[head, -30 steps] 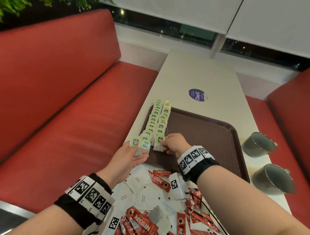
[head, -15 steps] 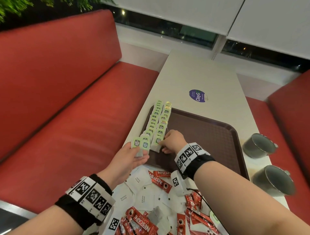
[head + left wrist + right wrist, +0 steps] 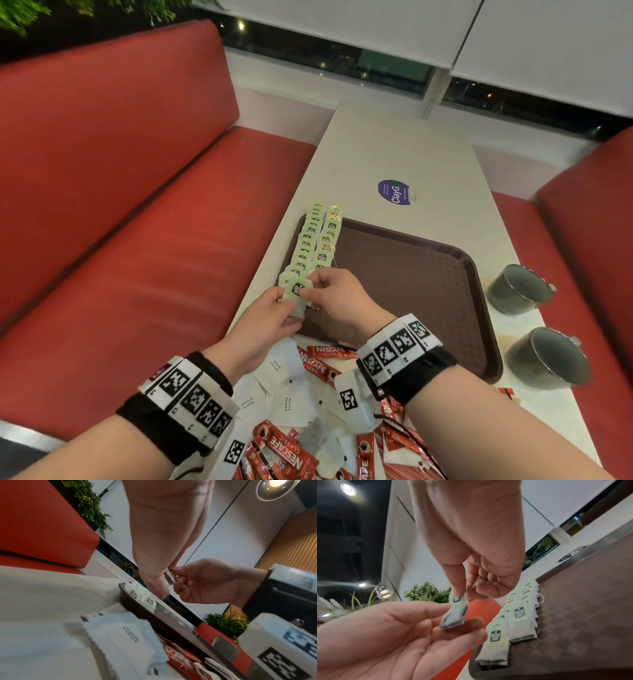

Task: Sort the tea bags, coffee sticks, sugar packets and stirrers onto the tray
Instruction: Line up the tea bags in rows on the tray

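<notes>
Nearest, heaped on the table (image 3: 404,150) edge between both forearms: red coffee sticks (image 3: 284,448) mixed with white sugar packets (image 3: 287,401). Just beyond, raised over the near left corner of the brown tray (image 3: 411,274): a green-tagged tea bag (image 3: 298,291), pinched at its tag by thumb and forefinger of the right hand (image 3: 337,301), its pouch resting on the loosely spread fingers of the left hand (image 3: 270,317), palm up. Farther along the tray's left edge: two overlapping rows of tea bags (image 3: 315,246). Off to the right on the table, well apart: two grey mugs (image 3: 517,289)
</notes>
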`<state>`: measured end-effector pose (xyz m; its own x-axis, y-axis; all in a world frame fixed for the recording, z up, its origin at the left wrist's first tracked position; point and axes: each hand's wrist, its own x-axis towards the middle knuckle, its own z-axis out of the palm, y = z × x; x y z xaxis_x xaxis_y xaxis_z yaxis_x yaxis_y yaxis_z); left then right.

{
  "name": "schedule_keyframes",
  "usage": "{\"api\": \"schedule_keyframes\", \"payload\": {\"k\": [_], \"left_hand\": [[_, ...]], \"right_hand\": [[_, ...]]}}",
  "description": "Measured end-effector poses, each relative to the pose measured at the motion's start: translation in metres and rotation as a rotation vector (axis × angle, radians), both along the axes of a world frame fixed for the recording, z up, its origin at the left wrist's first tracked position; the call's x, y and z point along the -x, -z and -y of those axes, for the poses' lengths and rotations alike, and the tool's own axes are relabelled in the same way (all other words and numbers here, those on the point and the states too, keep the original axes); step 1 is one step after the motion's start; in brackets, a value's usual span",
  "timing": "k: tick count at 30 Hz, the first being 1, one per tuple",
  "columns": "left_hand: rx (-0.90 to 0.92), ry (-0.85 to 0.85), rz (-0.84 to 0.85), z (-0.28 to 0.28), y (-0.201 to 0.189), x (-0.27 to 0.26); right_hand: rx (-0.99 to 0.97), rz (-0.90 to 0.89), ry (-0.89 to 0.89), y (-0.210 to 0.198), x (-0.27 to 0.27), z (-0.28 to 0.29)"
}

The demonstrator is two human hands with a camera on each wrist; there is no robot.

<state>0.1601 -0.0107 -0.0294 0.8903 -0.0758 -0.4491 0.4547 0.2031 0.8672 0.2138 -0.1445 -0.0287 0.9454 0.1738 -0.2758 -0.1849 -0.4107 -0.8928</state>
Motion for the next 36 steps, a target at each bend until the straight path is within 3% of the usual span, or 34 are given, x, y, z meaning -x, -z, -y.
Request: {"api": "schedule_keyframes", "payload": {"k": [4,9,12,17,20,22,26,30,36], "left_hand": [[-0.084,-0.069,0.037,-0.017,-0.002,0.001],[-0.08,-0.153,0.052,-0.041,-0.005,0.008],[-0.057,-0.201,0.045,-0.05,-0.004,0.016],[-0.072,-0.206,0.034,-0.055,-0.002,0.031],[-0.083,-0.209,0.036,-0.056,-0.002,0.039],[-0.09,-0.215,0.043,-0.056,-0.005,0.044],[-0.102,-0.219,0.06,-0.058,-0.013,0.053],[-0.13,-0.188,0.075,-0.057,-0.015,0.06],[-0.202,-0.047,0.056,-0.039,-0.009,0.072]], "right_hand": [[0.023,-0.071,0.13,0.008,-0.011,0.01],[0.148,-0.275,0.091,0.017,-0.021,0.021],[0.23,-0.3,0.079,0.02,-0.026,0.014],[0.402,-0.188,0.002,0.02,-0.034,0.002],[0.677,-0.059,-0.096,0.017,-0.031,-0.005],[0.751,0.035,-0.093,0.013,-0.028,-0.004],[0.694,0.168,-0.115,-0.008,-0.01,0.002],[0.499,0.286,-0.117,-0.045,0.027,0.03],[0.324,0.254,0.061,-0.077,0.111,0.122]]}}
